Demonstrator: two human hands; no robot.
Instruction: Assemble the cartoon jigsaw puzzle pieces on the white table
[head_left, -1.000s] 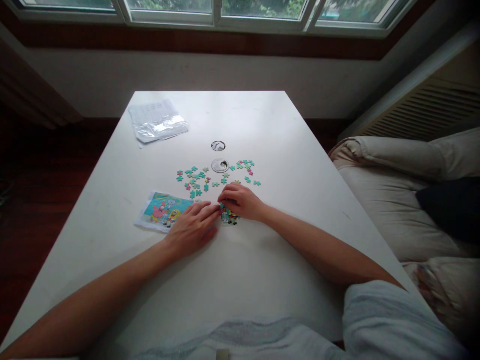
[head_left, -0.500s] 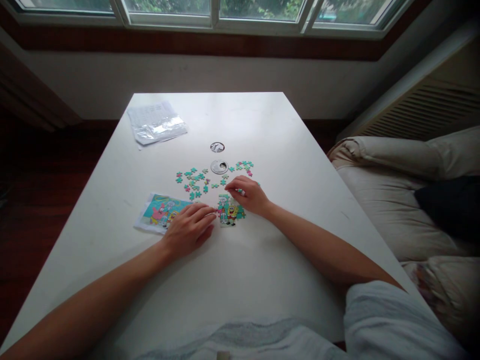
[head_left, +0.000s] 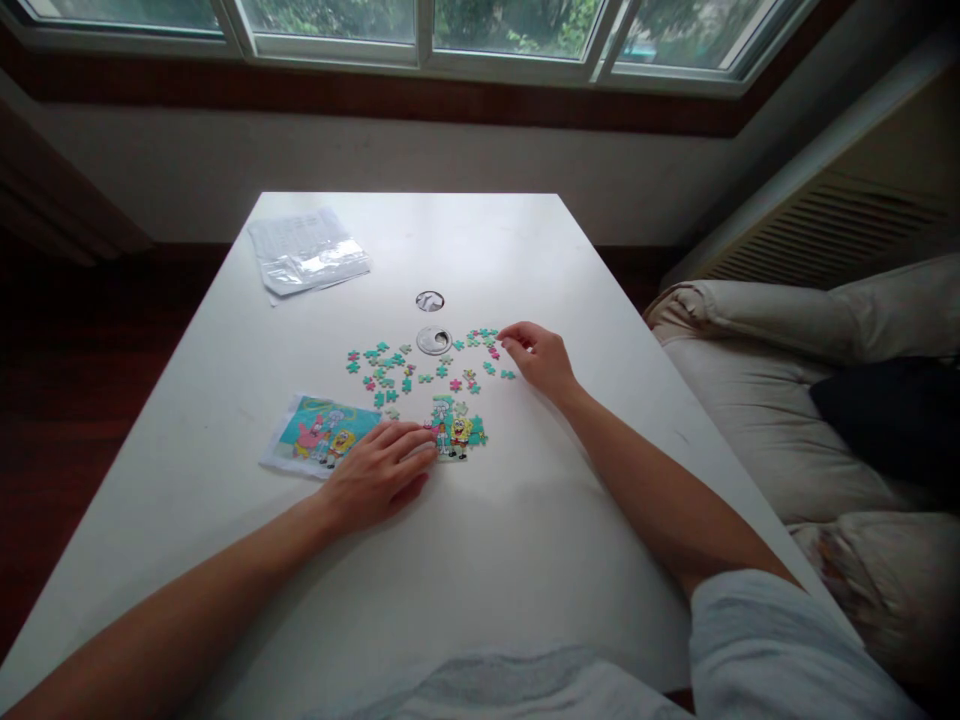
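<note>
Head view: bench (head_left: 570, 560) with part-made puzzle (head_left: 459, 438)

Left hand (head_left: 381, 468) is laid loosely spread at the puzzle's left edge. Right hand (head_left: 504, 341) is curled by loose pieces (head_left: 472, 341); any pinch cannot be told. Pieces are best lifted one by one.

White table (head_left: 480, 240) in a windowed room
Foliage (head_left: 555, 38) shows through the sliding window (head_left: 424, 40) across the top; a curtain (head_left: 64, 170) hangs upper left above dark red flooring (head_left: 45, 480). A plastic sleeve (head_left: 309, 252) lies on the table, upper left. At right, a pale sofa (head_left: 727, 385) bears a dark item (head_left: 889, 425) below a slatted panel (head_left: 840, 230).
</note>
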